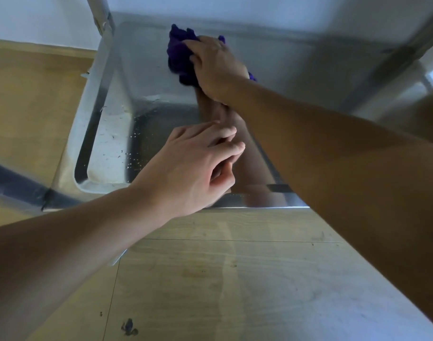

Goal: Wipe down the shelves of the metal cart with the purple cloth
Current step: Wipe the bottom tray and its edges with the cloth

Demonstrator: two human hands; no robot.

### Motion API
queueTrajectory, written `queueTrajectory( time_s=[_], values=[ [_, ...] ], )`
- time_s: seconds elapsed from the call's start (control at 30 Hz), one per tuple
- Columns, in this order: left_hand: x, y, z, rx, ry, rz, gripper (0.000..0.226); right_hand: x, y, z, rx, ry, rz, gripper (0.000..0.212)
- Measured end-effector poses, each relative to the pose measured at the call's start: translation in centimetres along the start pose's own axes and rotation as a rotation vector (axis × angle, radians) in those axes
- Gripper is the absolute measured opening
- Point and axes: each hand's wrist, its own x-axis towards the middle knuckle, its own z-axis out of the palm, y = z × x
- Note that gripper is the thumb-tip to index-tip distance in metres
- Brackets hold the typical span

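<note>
1. Cloth first: the purple cloth (179, 57) is deep violet and bunched into a crumpled wad. It lies on the shelf (117, 112) of the metal cart (104, 20) toward 12 o'clock, near the back rim.
2. The right hand (215, 67) covers it from the 3 o'clock side, fingers curled over the folds and pressing them onto the steel.
3. The shelf is a shallow, shiny tray with a raised rim. Pale smears and small specks (133, 163) lie scattered toward 9 o'clock.
4. The left hand (193, 166) sits at 6 o'clock by the front rim, fingers loosely curled, holding nothing visible. It possibly touches the rim.
5. Wooden floor (235, 279) surrounds the cart.
</note>
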Motion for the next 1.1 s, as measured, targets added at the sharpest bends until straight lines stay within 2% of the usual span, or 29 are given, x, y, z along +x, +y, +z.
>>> queueTrajectory(
  time_s=[0.1, 0.2, 0.3, 0.37, 0.43, 0.53, 0.6, 0.93, 1.1],
  values=[
    [0.2, 0.1, 0.2, -0.011, 0.022, -0.007, 0.040, -0.2, 3.3, -1.3, -0.029, 0.042, 0.095, 0.042],
    [0.4, 0.1, 0.2, -0.013, 0.007, -0.001, 0.042, -0.5, 7.3, -3.2, -0.127, 0.133, 0.343, 0.046],
    [0.5, 0.1, 0.2, -0.008, -0.011, 0.008, 0.043, -1.1, 8.6, -4.2, -0.151, 0.134, 0.553, 0.044],
    [0.5, 0.2, 0.3, -0.010, -0.003, 0.007, 0.042, -0.7, 7.2, -3.4, -0.147, 0.120, 0.492, 0.042],
    [0.5, 0.2, 0.3, -0.012, 0.016, 0.007, 0.042, 0.0, 4.7, -2.2, -0.072, 0.078, 0.293, 0.040],
    [0.5, 0.2, 0.3, 0.005, 0.012, 0.007, 0.040, 0.3, 0.7, -0.7, 0.052, -0.084, -0.032, 0.039],
    [0.5, 0.3, 0.3, 0.004, 0.008, 0.012, 0.040, 0.4, 0.1, -0.7, 0.040, -0.143, -0.127, 0.039],
    [0.4, 0.3, 0.1, -0.006, -0.001, 0.011, 0.040, -2.6, 1.5, -2.5, 0.049, -0.190, -0.144, 0.039],
    [0.2, 0.4, 0.0, 0.016, 0.020, 0.018, 0.039, -8.0, 3.4, -3.6, 0.005, -0.121, -0.092, 0.041]
  ],
)
